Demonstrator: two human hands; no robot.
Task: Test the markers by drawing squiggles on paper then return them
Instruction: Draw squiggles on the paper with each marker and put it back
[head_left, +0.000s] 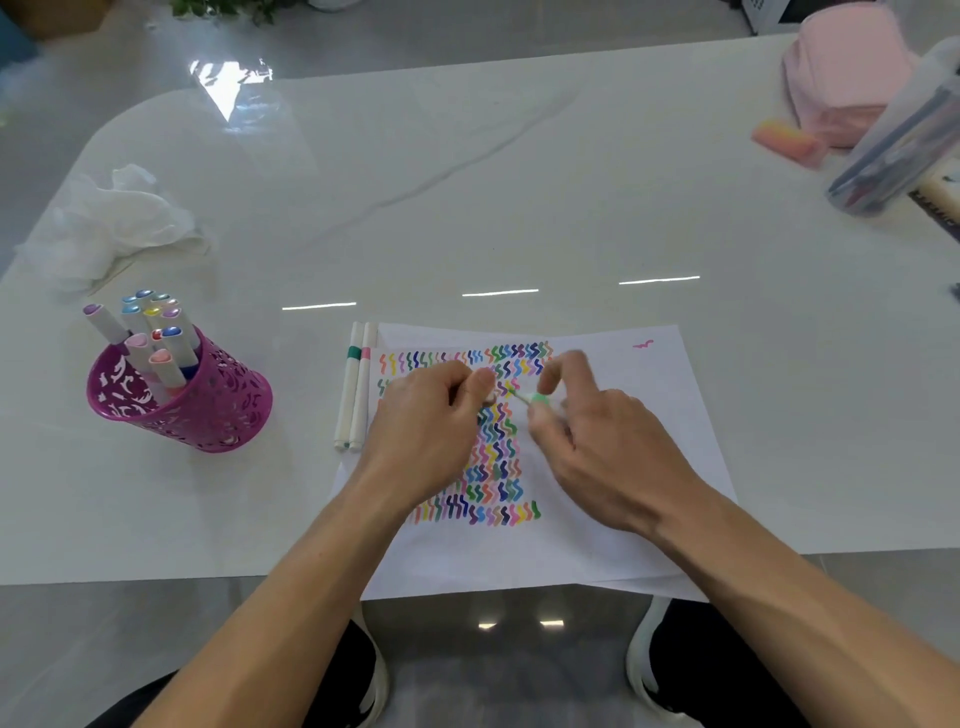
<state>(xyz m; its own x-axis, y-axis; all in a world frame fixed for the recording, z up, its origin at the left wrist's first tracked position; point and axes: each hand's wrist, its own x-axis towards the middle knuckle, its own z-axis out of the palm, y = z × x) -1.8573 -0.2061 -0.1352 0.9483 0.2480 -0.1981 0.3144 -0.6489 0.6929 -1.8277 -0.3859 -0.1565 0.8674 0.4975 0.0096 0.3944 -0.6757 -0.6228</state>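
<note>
Capping step, I judge.
My right hand (602, 447) pinches a green-banded white marker (535, 399), my left hand (426, 431) apparently its cap (489, 399); alignment comes next.

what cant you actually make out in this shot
Head view only:
- The green marker, pinched by the right hand, is motion-blurred; whether it is capped is unclear.
- The left hand hides its grip behind its own curled fingers; what it holds cannot be told.
- Middle squiggle rows on the paper are covered by both hands.
- The clear pen case is cut off by the right edge and blurred.
</note>
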